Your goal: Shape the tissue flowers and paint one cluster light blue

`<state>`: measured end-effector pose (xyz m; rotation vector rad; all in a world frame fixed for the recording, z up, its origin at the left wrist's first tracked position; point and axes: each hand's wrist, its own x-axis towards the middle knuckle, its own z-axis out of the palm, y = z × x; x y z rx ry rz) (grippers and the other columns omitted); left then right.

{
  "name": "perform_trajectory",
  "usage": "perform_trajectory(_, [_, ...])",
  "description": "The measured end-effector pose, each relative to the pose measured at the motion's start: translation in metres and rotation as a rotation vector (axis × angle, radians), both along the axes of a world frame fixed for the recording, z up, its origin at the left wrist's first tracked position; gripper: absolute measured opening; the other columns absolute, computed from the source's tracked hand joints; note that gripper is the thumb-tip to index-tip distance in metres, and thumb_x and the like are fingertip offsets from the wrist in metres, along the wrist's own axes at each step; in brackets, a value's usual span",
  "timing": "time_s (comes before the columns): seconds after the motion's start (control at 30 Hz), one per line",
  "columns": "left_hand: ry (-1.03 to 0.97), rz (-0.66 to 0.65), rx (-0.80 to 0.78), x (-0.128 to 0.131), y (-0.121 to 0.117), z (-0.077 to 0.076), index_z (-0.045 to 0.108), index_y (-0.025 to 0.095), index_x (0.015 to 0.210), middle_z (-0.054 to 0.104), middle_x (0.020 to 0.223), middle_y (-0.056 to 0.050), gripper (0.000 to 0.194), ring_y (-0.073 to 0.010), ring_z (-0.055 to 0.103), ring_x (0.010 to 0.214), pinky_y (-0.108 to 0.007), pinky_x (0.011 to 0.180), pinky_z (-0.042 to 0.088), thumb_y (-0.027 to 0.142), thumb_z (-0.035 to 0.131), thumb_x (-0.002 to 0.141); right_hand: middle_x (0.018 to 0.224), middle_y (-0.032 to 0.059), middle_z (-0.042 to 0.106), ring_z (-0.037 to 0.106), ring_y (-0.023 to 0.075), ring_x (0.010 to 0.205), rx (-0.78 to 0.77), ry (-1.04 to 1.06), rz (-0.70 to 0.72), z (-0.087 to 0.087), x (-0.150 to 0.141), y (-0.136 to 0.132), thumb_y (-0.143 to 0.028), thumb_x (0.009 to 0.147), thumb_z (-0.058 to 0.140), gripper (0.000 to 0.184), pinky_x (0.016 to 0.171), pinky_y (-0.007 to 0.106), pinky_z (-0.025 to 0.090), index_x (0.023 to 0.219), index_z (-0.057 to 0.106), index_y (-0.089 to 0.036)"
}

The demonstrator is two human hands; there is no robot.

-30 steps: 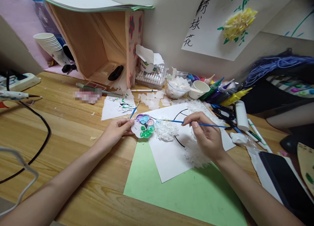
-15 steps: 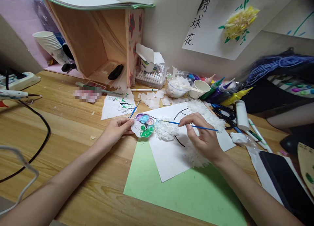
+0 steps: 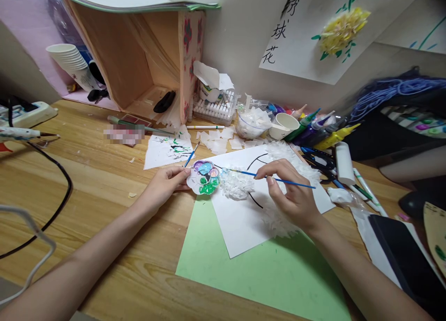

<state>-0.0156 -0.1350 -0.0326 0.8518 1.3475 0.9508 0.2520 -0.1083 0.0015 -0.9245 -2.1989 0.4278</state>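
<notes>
Pinched at its left edge, a flower-shaped paint palette [image 3: 203, 178] with purple, blue, black and green paint is in my left hand [image 3: 170, 178]. My right hand [image 3: 291, 191] holds a blue paintbrush [image 3: 278, 178] between thumb and fingers. The brush's tip points left and reaches the upper left edge of a ruffled white paper flower [image 3: 237, 185], where a little light blue shows. That flower lies on a white sheet [image 3: 237, 232] with black painted lines. More white ruffled flowers [image 3: 278, 221] sit on the sheet, partly behind my right hand. Under the sheet is a green sheet [image 3: 261, 284].
A second brush [image 3: 191, 155] rests by a paint-smeared paper [image 3: 163, 153]. Paper scraps [image 3: 216, 141], a paper cup [image 3: 284, 126] and paint bottles [image 3: 318, 129] line the back. At right lie scissors [image 3: 318, 160] and a dark phone [image 3: 404, 251]; at left, a glue gun [image 3: 24, 134].
My right hand and the brush have shifted very slightly right. The palette and my left hand stay nearly in place, and the flowers have not moved.
</notes>
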Motion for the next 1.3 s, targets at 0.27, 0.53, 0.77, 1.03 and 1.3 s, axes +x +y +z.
perform_trajectory(0.27, [-0.009, 0.017, -0.008, 0.0005, 0.0005, 0.0006, 0.068, 0.015, 0.08, 0.07, 0.079, -0.003, 0.032, -0.0159, 0.065, 0.076, -0.028, 0.078, 0.052, 0.044, 0.069, 0.066, 0.077, 0.0036, 0.056, 0.05, 0.0187, 0.076, 0.013, 0.016, -0.006, 0.0014, 0.0002, -0.0005, -0.013, 0.082, 0.041, 0.015, 0.069, 0.035, 0.04, 0.083, 0.053, -0.022])
perform_trajectory(0.53, [-0.028, -0.013, 0.011, -0.0007, -0.0004, -0.0006, 0.067, 0.015, 0.081, 0.07, 0.08, -0.004, 0.032, -0.0164, 0.065, 0.077, -0.03, 0.081, 0.052, 0.044, 0.067, 0.068, 0.074, 0.0034, 0.056, 0.05, 0.0184, 0.074, 0.038, 0.064, -0.002, 0.0011, 0.0021, -0.0004, -0.011, 0.08, 0.042, 0.015, 0.067, 0.035, 0.04, 0.081, 0.053, -0.021])
perform_trajectory(0.77, [0.0, 0.005, -0.003, 0.0004, -0.0001, 0.001, 0.066, 0.015, 0.08, 0.07, 0.08, -0.004, 0.034, -0.0182, 0.065, 0.078, -0.032, 0.081, 0.052, 0.045, 0.069, 0.066, 0.074, 0.0032, 0.056, 0.05, 0.0186, 0.074, 0.046, 0.023, 0.008, 0.0009, 0.0024, 0.0005, -0.011, 0.079, 0.042, 0.015, 0.067, 0.035, 0.04, 0.081, 0.053, -0.022])
perform_trajectory(1.03, [-0.006, 0.001, 0.009, 0.0004, -0.0003, 0.0009, 0.067, 0.015, 0.08, 0.07, 0.08, -0.004, 0.035, -0.0182, 0.065, 0.078, -0.032, 0.081, 0.052, 0.046, 0.069, 0.065, 0.074, 0.0033, 0.057, 0.05, 0.019, 0.074, 0.044, 0.024, 0.035, 0.0005, 0.0025, 0.0013, -0.011, 0.079, 0.042, 0.016, 0.067, 0.035, 0.04, 0.082, 0.054, -0.022])
perform_trajectory(1.3, [-0.015, -0.007, 0.011, -0.0001, -0.0001, -0.0003, 0.067, 0.015, 0.08, 0.07, 0.08, -0.004, 0.032, -0.0172, 0.065, 0.078, -0.031, 0.081, 0.052, 0.044, 0.067, 0.067, 0.074, 0.0035, 0.057, 0.05, 0.0189, 0.074, 0.045, 0.019, 0.026, 0.0, 0.002, 0.0003, -0.011, 0.079, 0.043, 0.016, 0.067, 0.035, 0.041, 0.083, 0.054, -0.022])
